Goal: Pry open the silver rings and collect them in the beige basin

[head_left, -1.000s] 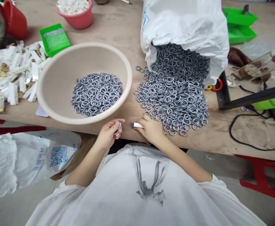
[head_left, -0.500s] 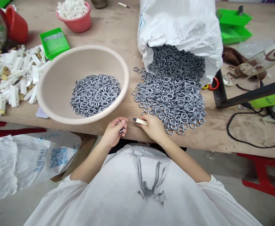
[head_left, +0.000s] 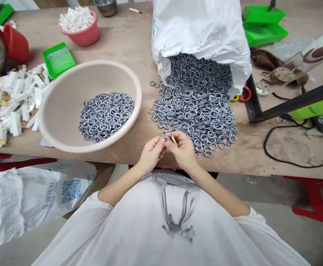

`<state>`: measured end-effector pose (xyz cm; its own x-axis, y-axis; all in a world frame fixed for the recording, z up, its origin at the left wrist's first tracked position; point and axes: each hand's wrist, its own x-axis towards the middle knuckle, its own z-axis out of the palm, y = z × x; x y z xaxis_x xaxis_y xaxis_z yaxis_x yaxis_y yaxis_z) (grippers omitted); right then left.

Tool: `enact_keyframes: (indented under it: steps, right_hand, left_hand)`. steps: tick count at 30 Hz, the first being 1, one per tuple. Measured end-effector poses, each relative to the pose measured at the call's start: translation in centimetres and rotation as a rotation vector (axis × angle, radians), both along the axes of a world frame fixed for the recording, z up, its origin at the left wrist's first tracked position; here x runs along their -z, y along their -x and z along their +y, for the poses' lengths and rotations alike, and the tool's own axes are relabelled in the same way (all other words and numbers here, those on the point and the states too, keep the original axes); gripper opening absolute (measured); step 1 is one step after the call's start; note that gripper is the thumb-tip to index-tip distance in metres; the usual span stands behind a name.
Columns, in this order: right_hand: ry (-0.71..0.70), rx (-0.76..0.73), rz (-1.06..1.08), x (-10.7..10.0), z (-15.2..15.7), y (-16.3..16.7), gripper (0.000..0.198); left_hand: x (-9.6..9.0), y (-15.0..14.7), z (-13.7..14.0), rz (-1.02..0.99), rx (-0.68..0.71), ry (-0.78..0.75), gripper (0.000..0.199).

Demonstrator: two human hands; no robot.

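My left hand (head_left: 151,153) is closed, pinching a grey metallic-looking ring (head_left: 165,137) at its fingertips. Close against it, my right hand (head_left: 184,152) grips a small cream-handled blade (head_left: 174,139), turned nearly edge-on, so its dark tip is hard to make out. The fingers of both hands meet around the ring. Just beyond them lies a heap of similar rings (head_left: 194,114), spilling from the mouth of a white sack (head_left: 200,29). To the left, a beige basin (head_left: 58,90) has more rings (head_left: 107,116) gathered at its lower right side.
White plastic pieces (head_left: 14,96) are piled at far left, near a green tray (head_left: 67,66) and a pink bowl (head_left: 86,37). At right stand a black metal frame (head_left: 296,100), a black cable (head_left: 265,144) and green bins (head_left: 263,33). Another white sack (head_left: 25,199) lies below the table edge.
My left hand has moved right and forward with a ring, meeting my right hand. The blade has turned from pointing left to standing upright. The camera view has shifted slightly.
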<state>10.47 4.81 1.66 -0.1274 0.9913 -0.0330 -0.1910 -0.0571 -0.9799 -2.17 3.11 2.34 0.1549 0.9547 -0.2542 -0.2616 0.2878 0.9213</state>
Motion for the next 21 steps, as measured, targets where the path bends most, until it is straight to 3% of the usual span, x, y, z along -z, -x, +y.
enact_keyframes:
  steps: [5,10,12,21]
  right_hand:
    - [-0.085,0.022,-0.102,0.0,0.8,-1.3,0.047]
    - [-0.519,-0.023,-0.600,-0.6,-0.1,-2.4,0.046]
    - [-0.624,-0.043,-0.739,-0.5,-0.5,-2.4,0.049]
    - [-0.651,-0.009,-0.901,0.0,-0.3,-2.0,0.055]
  left_hand:
    - [-0.6,-0.4,0.4,-0.104,0.002,0.066,0.048]
    - [-1.3,-0.5,0.7,-0.173,-0.100,0.175,0.045]
    - [-1.6,-0.5,0.7,-0.180,-0.130,0.204,0.044]
    - [-1.5,-0.7,0.4,-0.192,-0.169,0.285,0.038]
